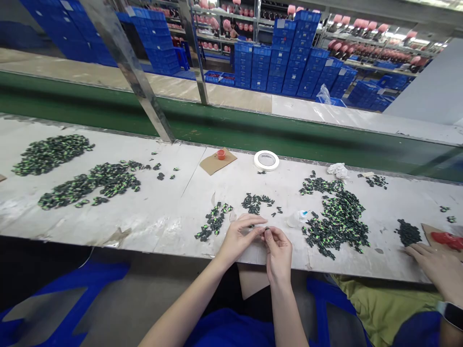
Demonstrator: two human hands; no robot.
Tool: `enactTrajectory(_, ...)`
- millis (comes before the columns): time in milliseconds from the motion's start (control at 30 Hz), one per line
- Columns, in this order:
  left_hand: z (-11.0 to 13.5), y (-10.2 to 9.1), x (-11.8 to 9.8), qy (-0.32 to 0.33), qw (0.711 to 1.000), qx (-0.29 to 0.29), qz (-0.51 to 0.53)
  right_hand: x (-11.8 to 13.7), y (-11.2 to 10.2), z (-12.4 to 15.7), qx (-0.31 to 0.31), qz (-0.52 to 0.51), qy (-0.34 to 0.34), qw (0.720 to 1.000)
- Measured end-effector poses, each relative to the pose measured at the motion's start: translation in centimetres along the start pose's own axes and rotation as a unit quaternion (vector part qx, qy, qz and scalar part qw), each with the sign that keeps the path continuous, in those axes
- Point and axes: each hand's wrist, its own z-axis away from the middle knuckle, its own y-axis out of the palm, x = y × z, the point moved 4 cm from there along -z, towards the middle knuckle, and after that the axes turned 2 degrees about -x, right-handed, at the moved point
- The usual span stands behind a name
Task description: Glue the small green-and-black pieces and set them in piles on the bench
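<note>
My left hand [237,237] and my right hand [279,250] meet at the table's front edge, fingertips pinched together. Between them is a tiny dark part [267,229], mostly covered by the fingers, so its shape is unclear. Just left of my hands lies a small group of black-and-green pieces [215,221]. Beyond the fingers are scattered small black parts [254,202]. A small white squeeze bottle with a blue tip [297,219] lies to the right, beside a large heap of black-and-green pieces [342,217].
Two more heaps [54,153] [90,183] of such pieces lie on the left. Farther back are a red cup [221,154] on cardboard [210,165], a tape roll [257,161] and crumpled tissue [338,170]. At right, a co-worker's hand [437,265] touches black parts [408,233].
</note>
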Motion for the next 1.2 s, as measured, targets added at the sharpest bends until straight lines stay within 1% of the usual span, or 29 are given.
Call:
enactTrajectory(67, 0.1, -0.7, 0.7, 0.01, 0.994, -0.016, -0.107, 0.3, -0.4, -0.2, -0.011, 0.055, -0.026, 0.998)
enactTrajectory(133, 0.4, -1.1, 1.5, 0.016, 0.976, -0.031, -0.214, 0.7, -0.6, -0.4, -0.004, 0.121, -0.058, 0.991)
enactTrajectory(167, 0.6, -1.0, 1.9, 0.02, 0.967, -0.033, -0.251, 0.8, -0.5, -0.5, 0.007, 0.152, -0.076, 0.985)
enactTrajectory(233, 0.8, -0.7, 2.4, 0.035, 0.956, -0.03, -0.29, 1.0, -0.3, -0.6, 0.037, 0.203, -0.11, 0.972)
enactTrajectory(333, 1.0, -0.3, 2.5, 0.055, 0.947, -0.036, -0.314, 1.2, 0.1, -0.5, 0.067, 0.255, -0.148, 0.953)
enactTrajectory(433, 0.9, -0.3, 2.1, 0.07, 0.948, -0.022, -0.31, 1.2, 0.5, -0.6, 0.083, 0.274, -0.164, 0.944)
enactTrajectory(567, 0.9, -0.5, 1.4, 0.09, 0.964, 0.01, -0.251, 1.2, 0.8, -0.7, 0.11, 0.274, -0.169, 0.941)
enactTrajectory(833, 0.8, -1.0, 0.7, 0.089, 0.985, 0.053, -0.135, 2.6, 0.6, -0.2, 0.153, 0.249, -0.133, 0.947)
enactTrajectory(1033, 0.8, -1.1, -0.5, 0.102, 0.986, 0.058, -0.119, 3.5, 0.3, 0.4, 0.155, 0.249, -0.146, 0.945)
enactTrajectory(1133, 0.9, -1.1, -1.3, 0.126, 0.983, 0.06, -0.119, 3.6, 0.1, 0.7, 0.159, 0.249, -0.144, 0.944)
enactTrajectory(1200, 0.9, -1.1, -1.9, 0.153, 0.979, 0.062, -0.122, 3.6, -0.1, 0.8, 0.156, 0.247, -0.137, 0.946)
